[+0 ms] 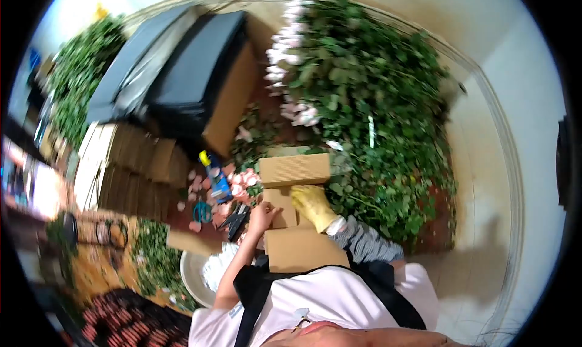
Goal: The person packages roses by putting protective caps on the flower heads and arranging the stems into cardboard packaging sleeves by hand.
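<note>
The folded cardboard [280,200] is right in front of the person's tummy, between the two hands. Its bumpy far part [295,169] stands up a bit and its big near part [308,250] comes back close to the black apron straps [250,284], so the middle looks easy to reach. The bare left hand [260,216] has bent fingers at the left side of the middle, maybe to stop it from sliding. The right hand [312,207], in a yellow glove, is curled at the other side, maybe to push back against the left one. I cannot tell if either hand is really gripping the cardboard or just pressing on it. The glove may be there because rose stems can prick. Past the glove is a big heap of roses [376,104], with the pink heads [288,47] all at one end, which may save the soft petals from being squashed by the stems. A black tool [235,223] lies just beside the left hand, near a blue thing with a yellow end [218,180], perhaps so they are quick to grab. Loose pink petals [244,180] lie close by, and a white tub [193,277] is by the left arm.
</note>
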Tool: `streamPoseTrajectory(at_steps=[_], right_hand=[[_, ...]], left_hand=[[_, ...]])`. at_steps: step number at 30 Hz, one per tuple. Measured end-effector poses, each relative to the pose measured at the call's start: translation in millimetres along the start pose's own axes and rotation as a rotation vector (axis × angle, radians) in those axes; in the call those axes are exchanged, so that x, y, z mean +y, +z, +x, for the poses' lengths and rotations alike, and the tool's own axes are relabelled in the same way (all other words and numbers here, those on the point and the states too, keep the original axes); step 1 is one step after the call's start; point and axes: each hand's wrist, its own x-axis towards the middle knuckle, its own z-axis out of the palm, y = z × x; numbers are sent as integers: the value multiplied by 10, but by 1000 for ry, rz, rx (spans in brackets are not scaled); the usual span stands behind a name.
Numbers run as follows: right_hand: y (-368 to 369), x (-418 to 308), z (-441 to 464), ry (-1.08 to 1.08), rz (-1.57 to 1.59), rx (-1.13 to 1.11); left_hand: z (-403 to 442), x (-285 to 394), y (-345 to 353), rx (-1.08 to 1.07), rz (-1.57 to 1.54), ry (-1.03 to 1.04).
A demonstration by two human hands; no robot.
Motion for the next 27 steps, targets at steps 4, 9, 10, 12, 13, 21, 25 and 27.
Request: streamPoseTrajectory(at_steps=[4, 9, 10, 12, 13, 21, 25, 27], right_hand=[[-177, -266, 154, -12, -292, -700], [204, -170, 40, 23, -390, -684], [83, -217, 69, 24, -369, -733], [122, -151, -10, -18, -408, -690], [136, -133, -33, -7, -344, -670], [426, -51, -16, 7, -266, -515], [413, -63, -65, 45, -219, -431], [472, 7, -60, 61, -190, -371]], left_hand=[[97, 108, -97, -12, 499, 204], [-291, 705, -598, -775, -440, 140], [-444, 797, -644, -1076, -663, 119], [-577, 749, -286, -1074, -117, 645], [-728, 741, -129, -934, 110, 575], [-626, 1139, -308, -179, 608, 569], [-203, 626, -18, -236, 731, 500], [-212, 722, 31, -283, 842, 387]])
